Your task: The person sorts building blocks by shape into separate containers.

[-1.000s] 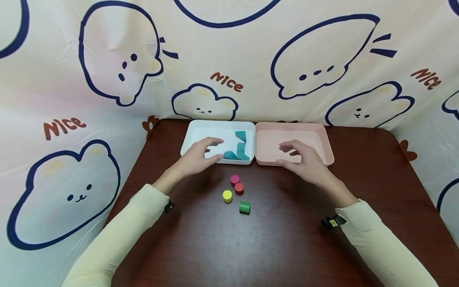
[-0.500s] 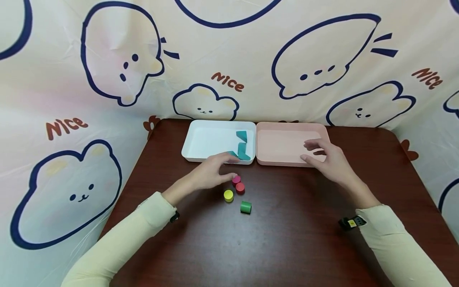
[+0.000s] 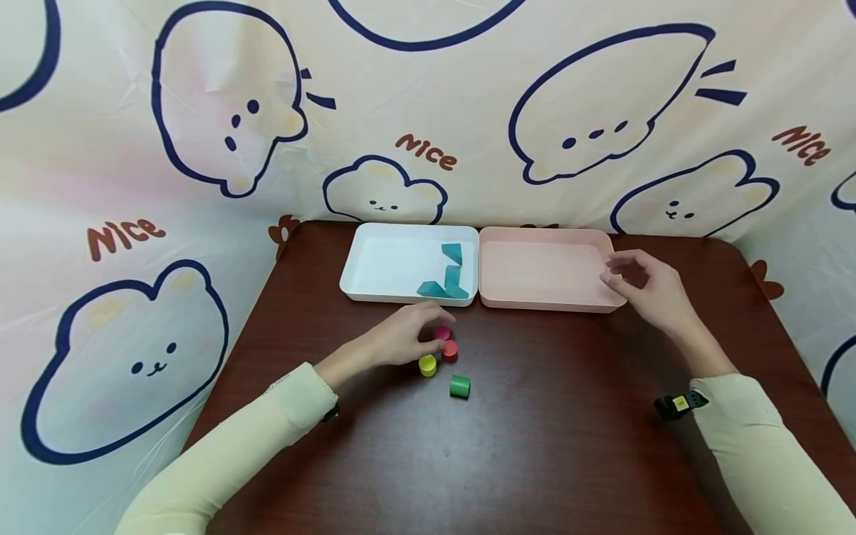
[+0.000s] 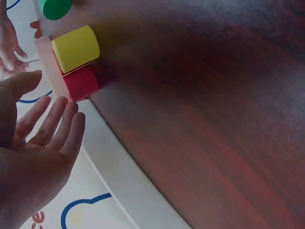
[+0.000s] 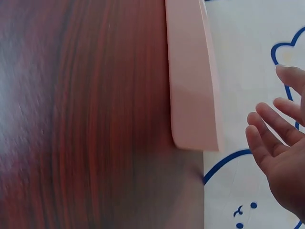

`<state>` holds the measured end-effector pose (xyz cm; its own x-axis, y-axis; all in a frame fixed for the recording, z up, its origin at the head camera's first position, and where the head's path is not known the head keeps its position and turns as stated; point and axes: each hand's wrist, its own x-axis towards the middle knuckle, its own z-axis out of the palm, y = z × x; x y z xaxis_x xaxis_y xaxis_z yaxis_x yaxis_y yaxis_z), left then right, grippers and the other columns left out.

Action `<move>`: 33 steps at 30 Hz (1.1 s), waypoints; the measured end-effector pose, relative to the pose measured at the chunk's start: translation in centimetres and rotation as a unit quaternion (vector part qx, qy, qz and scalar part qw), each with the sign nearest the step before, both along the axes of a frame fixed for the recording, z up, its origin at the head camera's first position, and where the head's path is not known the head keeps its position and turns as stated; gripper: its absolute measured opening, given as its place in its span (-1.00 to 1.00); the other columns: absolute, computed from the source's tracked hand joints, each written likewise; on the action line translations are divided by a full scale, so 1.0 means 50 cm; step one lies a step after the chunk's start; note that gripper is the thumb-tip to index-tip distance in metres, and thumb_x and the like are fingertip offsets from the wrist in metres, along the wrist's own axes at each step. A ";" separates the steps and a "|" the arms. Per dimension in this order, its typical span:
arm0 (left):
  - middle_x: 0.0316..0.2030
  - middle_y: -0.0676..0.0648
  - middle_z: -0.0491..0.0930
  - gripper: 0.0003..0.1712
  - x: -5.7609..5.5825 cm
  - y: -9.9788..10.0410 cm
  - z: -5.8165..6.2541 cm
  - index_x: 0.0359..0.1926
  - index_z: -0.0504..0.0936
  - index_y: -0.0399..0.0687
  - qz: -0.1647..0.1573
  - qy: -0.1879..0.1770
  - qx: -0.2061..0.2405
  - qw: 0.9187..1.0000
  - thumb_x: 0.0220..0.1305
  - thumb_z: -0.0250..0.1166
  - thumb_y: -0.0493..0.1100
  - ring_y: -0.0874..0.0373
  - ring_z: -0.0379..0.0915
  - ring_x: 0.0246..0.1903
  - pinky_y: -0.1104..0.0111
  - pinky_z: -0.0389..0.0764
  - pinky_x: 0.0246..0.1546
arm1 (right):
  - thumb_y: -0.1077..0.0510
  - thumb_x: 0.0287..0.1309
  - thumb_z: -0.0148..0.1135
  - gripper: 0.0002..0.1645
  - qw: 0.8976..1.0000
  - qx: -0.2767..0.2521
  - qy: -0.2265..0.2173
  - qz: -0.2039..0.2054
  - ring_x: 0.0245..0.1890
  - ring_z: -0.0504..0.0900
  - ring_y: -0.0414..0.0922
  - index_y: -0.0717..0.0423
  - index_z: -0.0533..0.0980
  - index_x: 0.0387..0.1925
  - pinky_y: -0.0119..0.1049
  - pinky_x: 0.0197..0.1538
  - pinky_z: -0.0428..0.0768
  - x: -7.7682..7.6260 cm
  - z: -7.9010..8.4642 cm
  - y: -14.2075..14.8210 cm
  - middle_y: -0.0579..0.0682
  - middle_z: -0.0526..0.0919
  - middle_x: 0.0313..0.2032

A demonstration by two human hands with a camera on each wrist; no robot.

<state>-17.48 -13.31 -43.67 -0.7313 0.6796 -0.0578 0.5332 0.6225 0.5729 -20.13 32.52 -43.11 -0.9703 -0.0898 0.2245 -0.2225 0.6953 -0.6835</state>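
Observation:
My left hand (image 3: 404,334) hovers beside a magenta cylinder (image 3: 443,333), thumb and fingers spread apart. Just in front of that cylinder stand a red cylinder (image 3: 449,351) and a yellow cylinder (image 3: 427,365). A green cylinder (image 3: 460,386) lies on its side nearer the viewer. In the left wrist view the fingers (image 4: 51,126) hold nothing; whether they touch a cylinder I cannot tell. My right hand (image 3: 658,293) is in the air by the right end of the pink tray (image 3: 542,267), holding nothing, its fingers parted in the right wrist view.
The white tray (image 3: 394,260) adjoins the pink one at the back of the dark wooden table (image 3: 535,431). Several teal blocks (image 3: 452,254) lie at its right side. A printed cloth (image 3: 481,111) hangs behind and around the table.
My left hand has moved from over the white tray toward the viewer and right, to the magenta cylinder. My right hand has moved right, from over the pink tray to its right end.

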 end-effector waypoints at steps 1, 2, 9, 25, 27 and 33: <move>0.22 -0.09 0.60 -0.50 0.000 0.000 -0.002 0.32 0.62 -0.14 -0.001 -0.002 0.002 1.000 0.41 0.45 -0.16 0.02 0.51 0.20 0.14 0.56 0.33 | -0.10 0.43 0.37 -0.42 1.000 0.000 0.001 -0.004 -0.07 0.55 -0.10 0.16 0.55 0.29 -0.68 -0.12 0.45 -0.004 -0.002 0.005 0.16 0.67 0.12; 0.21 -0.09 0.61 -0.50 0.001 0.000 -0.003 0.31 0.63 -0.14 -0.001 -0.004 0.004 1.000 0.41 0.45 -0.17 0.03 0.51 0.17 0.16 0.57 0.31 | -0.09 0.44 0.37 -0.43 1.000 -0.001 0.002 -0.007 -0.09 0.54 -0.13 0.16 0.55 0.29 -0.69 -0.14 0.45 -0.007 -0.004 0.011 0.16 0.67 0.12; 0.13 -0.06 0.62 -0.57 0.001 0.002 -0.012 0.26 0.66 -0.16 -0.001 0.007 0.004 1.000 0.41 0.43 -0.22 0.09 0.53 0.08 0.21 0.61 0.22 | -0.11 0.46 0.34 -0.42 0.999 0.000 -0.008 -0.031 -0.08 0.52 -0.19 0.20 0.54 0.28 -0.65 -0.17 0.42 -0.027 -0.017 0.046 0.22 0.66 0.11; 0.10 -0.09 0.59 -0.60 -0.004 -0.001 -0.029 0.22 0.67 -0.18 0.002 0.006 0.006 1.000 0.40 0.42 -0.25 0.03 0.54 0.00 0.25 0.62 0.07 | -0.13 0.52 0.24 -0.29 0.978 -0.163 -0.114 -0.062 -0.11 0.65 -0.38 0.30 0.40 0.39 -0.53 -0.06 0.70 -0.051 -0.084 0.090 -0.06 0.55 0.06; 0.09 -0.09 0.59 -0.61 -0.005 0.000 -0.030 0.22 0.67 -0.18 0.002 0.005 0.006 1.000 0.41 0.42 -0.25 0.03 0.54 -0.01 0.26 0.62 0.06 | -0.10 0.53 0.22 -0.31 0.976 -0.174 -0.117 -0.062 -0.11 0.66 -0.40 0.32 0.38 0.39 -0.51 -0.05 0.71 -0.054 -0.088 0.091 -0.07 0.56 0.05; 0.06 -0.06 0.59 -0.63 -0.008 0.000 -0.038 0.20 0.67 -0.16 0.004 0.005 0.006 1.000 0.43 0.41 -0.24 0.09 0.55 -0.02 0.28 0.64 0.05 | -0.11 0.55 0.19 -0.31 0.971 -0.183 -0.142 -0.053 -0.10 0.65 -0.40 0.33 0.37 0.39 -0.45 -0.04 0.73 -0.060 -0.095 0.090 -0.01 0.55 0.06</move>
